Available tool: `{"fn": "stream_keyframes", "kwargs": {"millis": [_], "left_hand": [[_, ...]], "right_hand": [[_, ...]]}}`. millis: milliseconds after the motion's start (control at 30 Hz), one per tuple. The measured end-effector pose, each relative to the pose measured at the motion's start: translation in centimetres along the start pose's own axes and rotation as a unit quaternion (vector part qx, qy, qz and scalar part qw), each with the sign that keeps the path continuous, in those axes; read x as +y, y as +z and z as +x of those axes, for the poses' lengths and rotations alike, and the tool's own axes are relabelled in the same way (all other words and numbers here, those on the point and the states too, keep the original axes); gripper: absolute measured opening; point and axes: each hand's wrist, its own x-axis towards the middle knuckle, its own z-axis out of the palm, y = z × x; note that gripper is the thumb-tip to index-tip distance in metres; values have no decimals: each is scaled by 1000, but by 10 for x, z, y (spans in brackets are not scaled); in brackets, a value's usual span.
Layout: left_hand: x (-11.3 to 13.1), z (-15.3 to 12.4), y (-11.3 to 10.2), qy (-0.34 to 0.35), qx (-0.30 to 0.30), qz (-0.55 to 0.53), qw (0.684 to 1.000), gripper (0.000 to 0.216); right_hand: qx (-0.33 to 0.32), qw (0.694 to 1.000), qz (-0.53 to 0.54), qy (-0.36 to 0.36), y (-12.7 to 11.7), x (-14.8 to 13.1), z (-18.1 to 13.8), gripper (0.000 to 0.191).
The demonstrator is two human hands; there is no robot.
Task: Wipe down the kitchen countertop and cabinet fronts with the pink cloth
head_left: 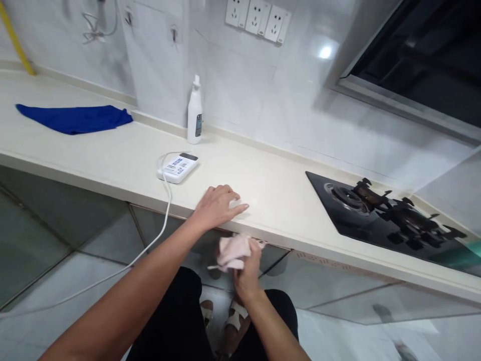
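My left hand [218, 206] rests on the front edge of the pale countertop [259, 185], its thumb apart from the fingers and nothing in it. Lower down, in front of the cabinet doors, my right hand [248, 271] grips a crumpled light pink cloth [233, 251]. The cloth is slightly blurred and sits just under the counter's edge, close to the cabinet front [274, 258]. Whether it touches the cabinet, I cannot tell. Just beyond my left hand lies a white power bank [178, 168] with a white cable attached.
A white bottle [194, 113] stands against the wall. To the left lies a blue cloth [75, 119]. The black gas stove [361, 210] occupies the right side, with a range hood [413, 65] above. The white cable [150, 243] hangs over the counter edge toward the lower left.
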Motion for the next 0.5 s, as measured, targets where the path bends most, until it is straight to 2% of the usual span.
{"fn": "stream_keyframes", "kwargs": {"millis": [67,133,200,267,367,433,500], "left_hand": [[-2,-1,-1,-9,-7,-23,1000,48],[-4,-2,-1,-17,-17,-40,999,50],[-6,-3,-1,-16,-20,-41,999,49],[-7,-3,-1,-10,-13,-33,999,47],[-7,-3,-1,-13,-7,-27,1000,45],[-7,-3,-2,-15,-11,-25,1000,44],[-7,-3,-2,-16,-14,-21,1000,42]], "right_hand": [[-71,993,-36,-82,40,-35,23,40],[-169,970,-78,-158,76,-65,48,37],[-238,943,-91,-215,101,-84,69,39],[-263,928,-81,-252,114,-91,83,40],[-275,921,-68,-267,108,-84,90,36],[-278,922,-65,-263,89,-71,86,36],[-271,927,-66,-250,61,-50,74,44]]}}
